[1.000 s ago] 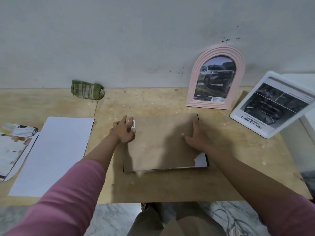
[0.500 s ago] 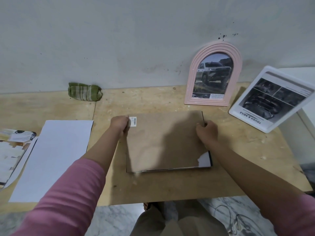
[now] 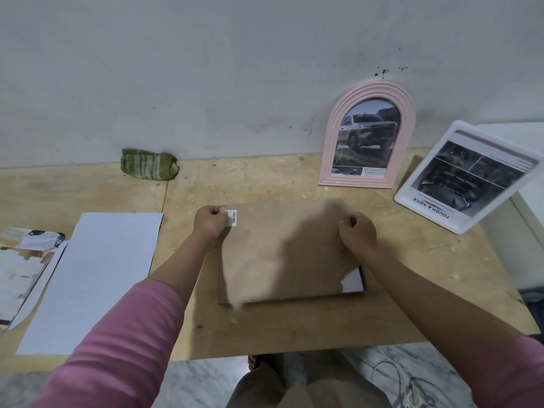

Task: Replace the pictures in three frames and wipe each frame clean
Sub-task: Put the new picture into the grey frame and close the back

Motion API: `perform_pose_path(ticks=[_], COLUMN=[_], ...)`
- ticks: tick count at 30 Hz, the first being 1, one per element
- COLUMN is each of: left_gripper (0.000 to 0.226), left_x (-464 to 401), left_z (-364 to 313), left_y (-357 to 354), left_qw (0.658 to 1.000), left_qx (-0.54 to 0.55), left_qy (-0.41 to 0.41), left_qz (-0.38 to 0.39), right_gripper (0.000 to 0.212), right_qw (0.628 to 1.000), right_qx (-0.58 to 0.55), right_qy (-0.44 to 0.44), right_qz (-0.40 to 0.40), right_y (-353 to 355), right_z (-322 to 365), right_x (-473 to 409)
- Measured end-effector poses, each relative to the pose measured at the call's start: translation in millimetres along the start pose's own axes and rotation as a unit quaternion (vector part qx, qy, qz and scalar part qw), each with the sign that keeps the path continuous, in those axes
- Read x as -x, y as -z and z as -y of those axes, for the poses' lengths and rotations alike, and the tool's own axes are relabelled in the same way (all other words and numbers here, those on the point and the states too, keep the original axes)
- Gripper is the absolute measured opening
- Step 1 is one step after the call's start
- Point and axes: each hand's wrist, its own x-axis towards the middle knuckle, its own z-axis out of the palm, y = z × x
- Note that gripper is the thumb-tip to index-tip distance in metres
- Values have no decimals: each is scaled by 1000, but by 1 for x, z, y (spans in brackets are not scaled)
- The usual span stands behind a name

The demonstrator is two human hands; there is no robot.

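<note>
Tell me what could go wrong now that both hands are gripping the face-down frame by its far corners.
1. The brown backing board is torn at its near right corner; lifting the frame could tear it further.
2. The left hand and right hand hold only the far edge, so the frame might tip or slip.
3. The pink arched frame leans on the wall just beyond; a swing could topple it.

Pink long sleeves pushed up the forearms, khaki trousers

left hand [image 3: 209, 221] curled, arm outstretched; right hand [image 3: 358, 232] curled, arm outstretched
</note>
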Motion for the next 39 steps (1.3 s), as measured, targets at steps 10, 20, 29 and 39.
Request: perform_pose_path(ticks=[10, 20, 29, 39], left_gripper=[83, 90, 90, 47], left_x=[31, 36, 34, 8], left_z=[5, 13, 9, -30], left_y=[-21, -26, -24, -16], left_qw=[836, 807, 776, 894], left_qx=[-473, -512, -552, -445], left_qy=[-250, -254, -257, -43], left_qz=[124, 145, 164, -38], right_gripper=[70, 75, 75, 62], right_qw=[936, 911, 914, 976], right_qx=[276, 333, 326, 213], right_qy=[198, 230, 223, 41], right_qz=[97, 77, 87, -14], right_y=[-30, -48, -48, -28], right_z=[11, 4, 3, 21], right_x=[5, 9, 14, -1])
